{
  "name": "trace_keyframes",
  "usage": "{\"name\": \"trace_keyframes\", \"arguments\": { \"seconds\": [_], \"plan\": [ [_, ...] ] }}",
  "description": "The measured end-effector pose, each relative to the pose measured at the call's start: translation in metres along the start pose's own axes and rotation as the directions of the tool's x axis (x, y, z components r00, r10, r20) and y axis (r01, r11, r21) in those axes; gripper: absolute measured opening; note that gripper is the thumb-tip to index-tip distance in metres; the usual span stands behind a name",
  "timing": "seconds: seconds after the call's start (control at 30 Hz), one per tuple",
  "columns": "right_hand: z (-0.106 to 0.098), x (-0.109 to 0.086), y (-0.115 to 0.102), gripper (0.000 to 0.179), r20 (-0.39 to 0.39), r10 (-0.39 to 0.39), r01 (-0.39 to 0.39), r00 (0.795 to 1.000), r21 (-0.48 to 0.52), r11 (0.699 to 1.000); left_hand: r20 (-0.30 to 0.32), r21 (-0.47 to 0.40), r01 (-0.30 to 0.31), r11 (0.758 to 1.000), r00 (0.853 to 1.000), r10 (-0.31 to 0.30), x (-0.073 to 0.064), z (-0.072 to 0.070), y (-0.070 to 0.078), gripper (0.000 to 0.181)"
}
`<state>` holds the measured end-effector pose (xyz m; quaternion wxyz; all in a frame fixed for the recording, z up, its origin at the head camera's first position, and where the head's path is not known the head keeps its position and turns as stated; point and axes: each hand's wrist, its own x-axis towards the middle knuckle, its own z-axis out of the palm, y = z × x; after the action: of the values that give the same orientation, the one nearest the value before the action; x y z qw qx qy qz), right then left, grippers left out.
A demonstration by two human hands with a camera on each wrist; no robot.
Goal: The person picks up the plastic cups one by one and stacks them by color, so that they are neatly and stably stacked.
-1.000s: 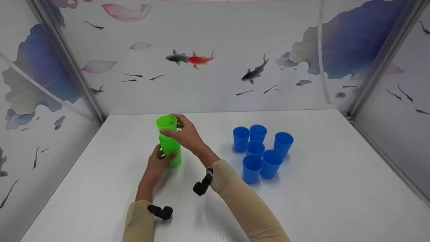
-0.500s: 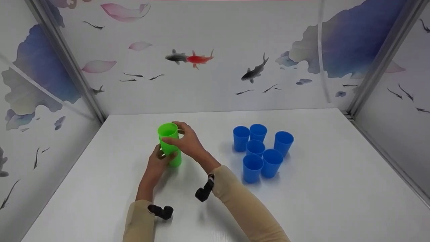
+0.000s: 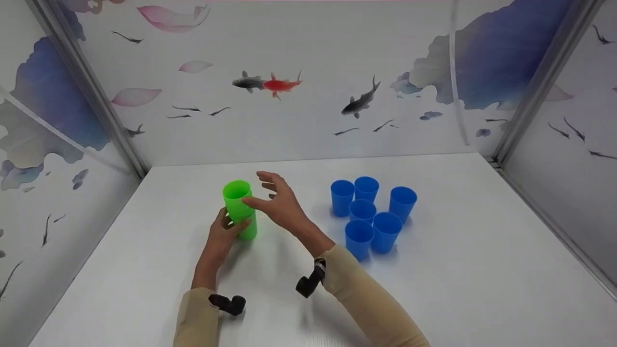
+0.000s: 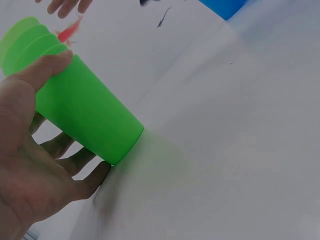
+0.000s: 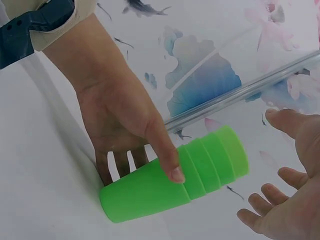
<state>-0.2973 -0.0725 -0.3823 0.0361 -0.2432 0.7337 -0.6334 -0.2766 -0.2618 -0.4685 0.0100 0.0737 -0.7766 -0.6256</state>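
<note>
A stack of nested green cups [image 3: 238,200] stands upright on the left part of the table, several rims stepped one above another near its top. My left hand [image 3: 224,238] grips the stack low down; in the left wrist view its thumb lies along one side of the green cups [image 4: 90,110] and the fingers curl round the other. My right hand [image 3: 284,205] is beside the top cup with fingers spread and holding nothing. The right wrist view shows a gap between this right hand [image 5: 295,185] and the uppermost rim.
Several blue cups [image 3: 359,236] stand mouth up in a loose cluster right of the green stack. The white table [image 3: 458,270] meets printed wall panels [image 3: 308,130] at the back and sides, with metal posts [image 3: 544,86] at the corners.
The right hand lowered a green cup into the stack, so the stack became shorter. It then let go and moved off to the right. The left hand kept its hold.
</note>
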Motion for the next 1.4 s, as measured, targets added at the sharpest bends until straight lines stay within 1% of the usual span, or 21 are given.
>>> {"name": "trace_keyframes", "arguments": {
  "seconds": [0.17, 0.27, 0.37, 0.57, 0.7, 0.9, 1.03, 1.2, 1.3, 1.4],
  "plan": [
    [-0.014, -0.011, -0.007, 0.066, -0.035, -0.018, 0.018, 0.999, -0.001, 1.000, 0.001, 0.009, -0.006, 1.000, 1.000, 0.006, -0.001, 0.000, 0.000, 0.086],
    [-0.024, -0.020, -0.010, 0.066, -0.047, -0.030, 0.029, 0.998, -0.024, 0.999, -0.001, 0.019, -0.007, 1.000, 1.000, 0.007, 0.000, -0.001, -0.001, 0.086],
    [-0.037, -0.030, -0.011, 0.067, -0.066, -0.047, 0.044, 0.997, -0.045, 0.998, 0.003, 0.026, -0.010, 1.000, 1.000, 0.010, 0.000, -0.001, -0.002, 0.086],
    [-0.067, -0.045, -0.008, 0.066, -0.108, -0.073, 0.063, 0.992, -0.089, 0.994, 0.013, -0.001, -0.033, 0.999, 0.999, 0.033, -0.001, -0.003, -0.005, 0.084],
    [-0.092, -0.054, -0.004, 0.063, -0.146, -0.062, 0.045, 0.987, -0.118, 0.992, 0.024, -0.016, -0.041, 0.999, 0.999, 0.041, -0.001, -0.002, -0.005, 0.084],
    [-0.131, -0.063, 0.006, 0.062, -0.204, 0.024, -0.055, 0.979, -0.148, 0.987, 0.029, -0.041, -0.034, 0.999, 0.999, 0.035, -0.001, -0.003, -0.003, 0.083],
    [-0.153, -0.064, 0.009, 0.062, -0.233, 0.044, -0.080, 0.971, -0.146, 0.986, 0.029, -0.037, -0.037, 0.999, 0.999, 0.038, -0.001, -0.004, -0.002, 0.083],
    [-0.176, -0.065, 0.011, 0.064, -0.258, 0.039, -0.077, 0.965, -0.137, 0.988, 0.020, -0.025, -0.028, 0.999, 0.999, 0.029, -0.001, -0.004, -0.002, 0.084],
    [-0.191, -0.068, 0.013, 0.065, -0.278, 0.025, -0.073, 0.960, -0.164, 0.984, 0.020, -0.019, -0.024, 1.000, 0.999, 0.024, -0.001, -0.004, -0.002, 0.084],
    [-0.207, -0.072, 0.016, 0.067, -0.311, 0.015, -0.079, 0.950, -0.193, 0.978, 0.028, -0.013, -0.033, 0.999, 0.999, 0.033, -0.001, -0.003, -0.002, 0.085]
  ]
}}
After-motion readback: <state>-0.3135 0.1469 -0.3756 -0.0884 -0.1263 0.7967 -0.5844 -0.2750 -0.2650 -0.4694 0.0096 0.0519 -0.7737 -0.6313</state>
